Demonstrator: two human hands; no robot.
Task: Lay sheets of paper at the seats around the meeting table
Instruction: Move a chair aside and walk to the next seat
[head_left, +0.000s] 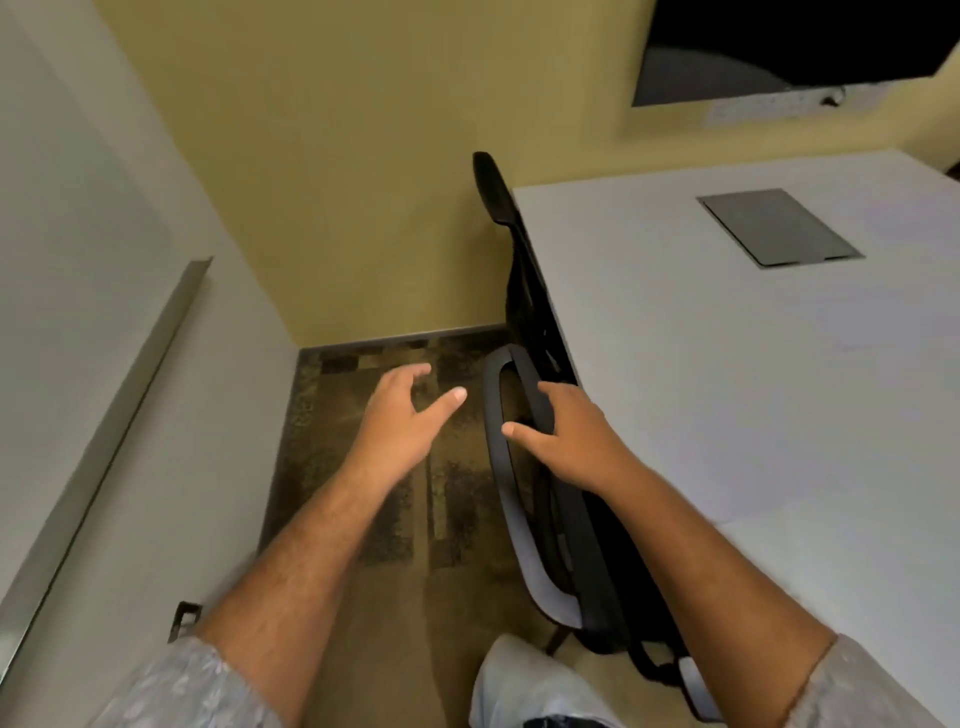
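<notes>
Right hand at frame centre, fingers curled over the top edge of the near chair's backrest, thumb on its left side: gripping it. Left hand just left of it, over the carpet, fingers spread apart, touching nothing. The chair is tucked tight against the left edge of the meeting table. A second chair sits further up the same edge, also pushed in. The table fills the right half of the frame, white top, with a grey cable hatch set flush at upper right. No paper in frame, neither in the hands nor on the visible tabletop. White wall with a metal rail on the left, yellow wall at top centre, a dark screen at upper right.
</notes>
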